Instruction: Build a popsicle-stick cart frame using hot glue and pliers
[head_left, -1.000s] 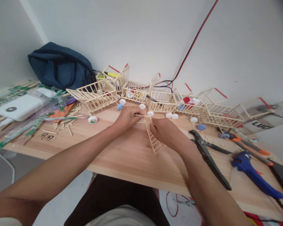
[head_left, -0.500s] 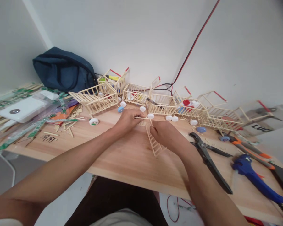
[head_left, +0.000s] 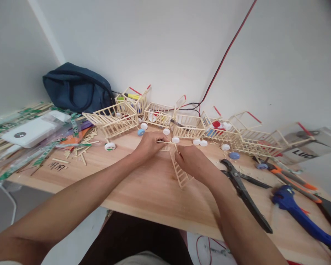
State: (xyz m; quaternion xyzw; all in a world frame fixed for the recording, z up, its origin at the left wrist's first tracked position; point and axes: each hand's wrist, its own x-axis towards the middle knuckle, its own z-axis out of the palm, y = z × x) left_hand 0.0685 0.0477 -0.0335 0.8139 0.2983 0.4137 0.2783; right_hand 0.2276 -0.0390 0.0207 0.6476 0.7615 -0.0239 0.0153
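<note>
My left hand (head_left: 149, 144) is closed in a pinch on a thin wooden stick (head_left: 165, 142) held level over the middle of the wooden table (head_left: 143, 184). My right hand (head_left: 192, 160) is closed on a small ladder-like panel of sticks (head_left: 179, 173), whose lower end rests on the table. The two hands nearly meet where the stick touches the top of the panel. A row of small carts built from sticks (head_left: 187, 125) stands behind the hands along the wall, with white bottle caps (head_left: 175, 140) and blue ones as wheels.
Black pliers (head_left: 242, 189), a blue tool (head_left: 298, 211) and orange-handled tools (head_left: 289, 176) lie to the right. Loose sticks (head_left: 79, 147), plastic packets and a white box (head_left: 30, 130) crowd the left. A dark blue bag (head_left: 77, 88) sits at the back left. A red-black cable (head_left: 223, 55) runs up the wall.
Both hands hold the same grips on stick and panel. The view has shifted slightly, so everything sits a little lower and to the right in the picture.
</note>
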